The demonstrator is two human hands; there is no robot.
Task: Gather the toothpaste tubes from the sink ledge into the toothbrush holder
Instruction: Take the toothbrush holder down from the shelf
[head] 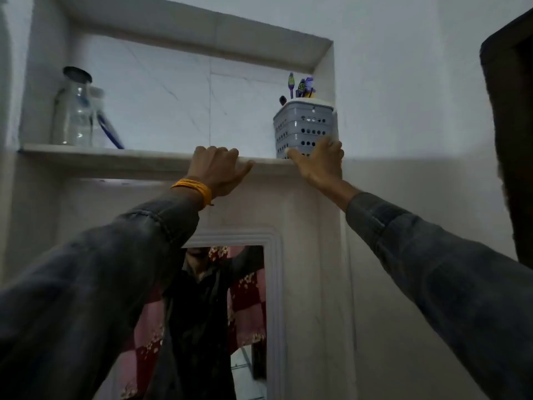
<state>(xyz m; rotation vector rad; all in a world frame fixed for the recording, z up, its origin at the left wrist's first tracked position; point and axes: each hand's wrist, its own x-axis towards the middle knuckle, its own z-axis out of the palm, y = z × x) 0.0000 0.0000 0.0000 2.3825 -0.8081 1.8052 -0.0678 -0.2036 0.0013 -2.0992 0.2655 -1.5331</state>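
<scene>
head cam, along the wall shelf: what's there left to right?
Clear glass jar → left hand gripping the shelf edge → right hand at the base of the grey toothbrush holder, far right corner, toothbrushes sticking out. No toothpaste tubes visible.

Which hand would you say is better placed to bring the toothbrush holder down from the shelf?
The right hand: it already rests against the base of the toothbrush holder. The left hand is curled over the shelf edge, apart from the holder.
</scene>
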